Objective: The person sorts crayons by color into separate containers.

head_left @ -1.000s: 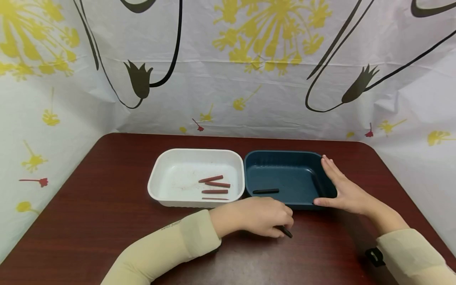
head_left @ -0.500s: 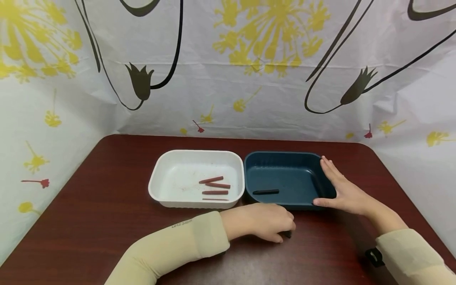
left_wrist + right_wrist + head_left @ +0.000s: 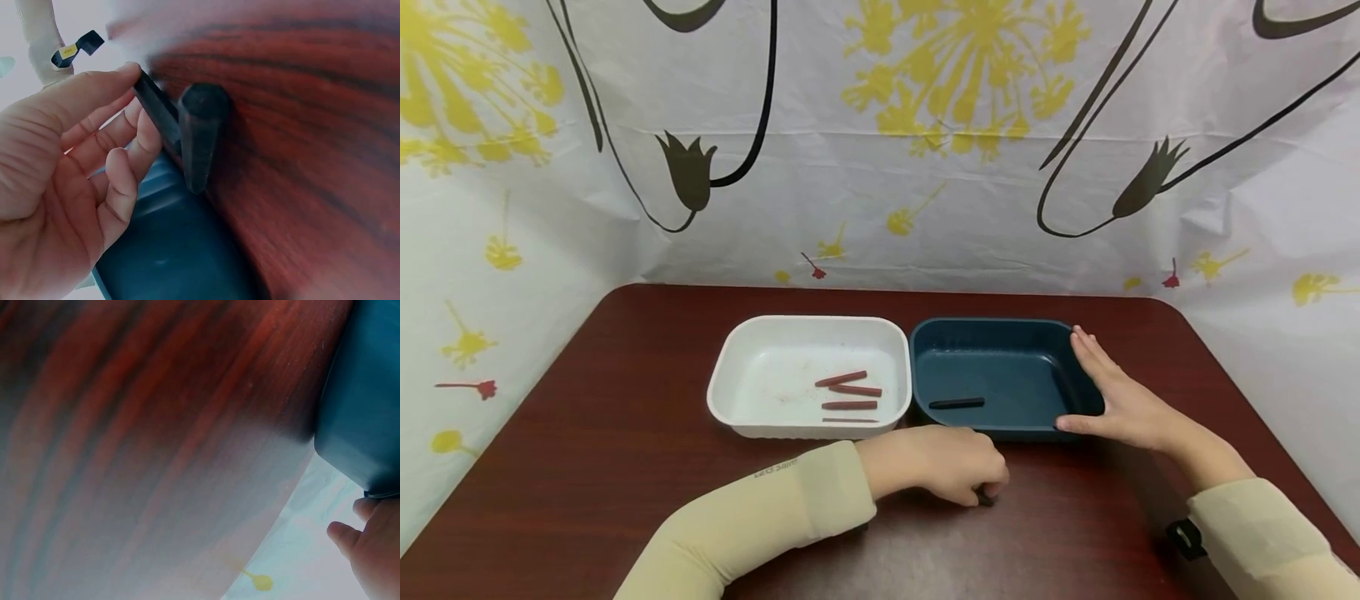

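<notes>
My left hand (image 3: pixel 951 467) is low over the table just in front of the blue tray (image 3: pixel 1000 329). In the left wrist view its thumb and fingertips pinch a black crayon (image 3: pixel 156 109). A second black crayon (image 3: pixel 203 140) appears right beside the first, close to the tabletop. From the head camera, the left hand hides most of both. My right hand (image 3: pixel 1127 408) rests with spread, straight fingers against the right end of the blue tray, thumb on its near rim. Another black crayon (image 3: pixel 957 403) lies inside that tray, near the front left.
Left of the blue tray, rims side by side, stands a white tray (image 3: pixel 760 333). It holds several brownish-red crayons (image 3: pixel 850 406) toward its right side. The dark red-brown table (image 3: pixel 647 400) meets a patterned cloth (image 3: pixel 850 208) at the back and sides.
My left hand has drawn slightly toward me, and less of the black crayon shows beneath its fingers. The right hand keeps its place on the blue tray.
</notes>
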### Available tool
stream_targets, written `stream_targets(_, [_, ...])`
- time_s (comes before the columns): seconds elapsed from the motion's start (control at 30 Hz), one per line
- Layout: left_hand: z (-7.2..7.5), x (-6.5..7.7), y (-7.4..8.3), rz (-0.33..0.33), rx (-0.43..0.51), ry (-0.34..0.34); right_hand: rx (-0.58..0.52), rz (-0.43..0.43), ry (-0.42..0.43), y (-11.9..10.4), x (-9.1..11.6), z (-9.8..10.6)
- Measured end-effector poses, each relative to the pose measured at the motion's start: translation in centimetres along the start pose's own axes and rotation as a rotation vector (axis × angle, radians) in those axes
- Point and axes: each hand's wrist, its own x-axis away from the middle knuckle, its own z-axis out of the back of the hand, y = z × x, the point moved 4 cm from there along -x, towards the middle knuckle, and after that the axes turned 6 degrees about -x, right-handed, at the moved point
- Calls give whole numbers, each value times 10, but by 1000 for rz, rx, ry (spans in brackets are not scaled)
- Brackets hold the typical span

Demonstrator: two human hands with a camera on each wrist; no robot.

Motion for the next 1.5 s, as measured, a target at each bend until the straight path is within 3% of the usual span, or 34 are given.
stream_targets(0.37, [16, 12, 1, -7, 57, 15, -8, 7, 0, -2, -1, 1])
stream_targets(0.7, [53, 15, -6, 4, 22, 53, -2, 9, 6, -2, -1, 0])
stream_targets(1.07, [57, 11, -51, 104, 148, 152, -10, 9, -1, -1, -1, -1])
stream_targets(1.5, [54, -1, -91, 205, 266, 197, -25, 19, 1, 2, -1, -1])
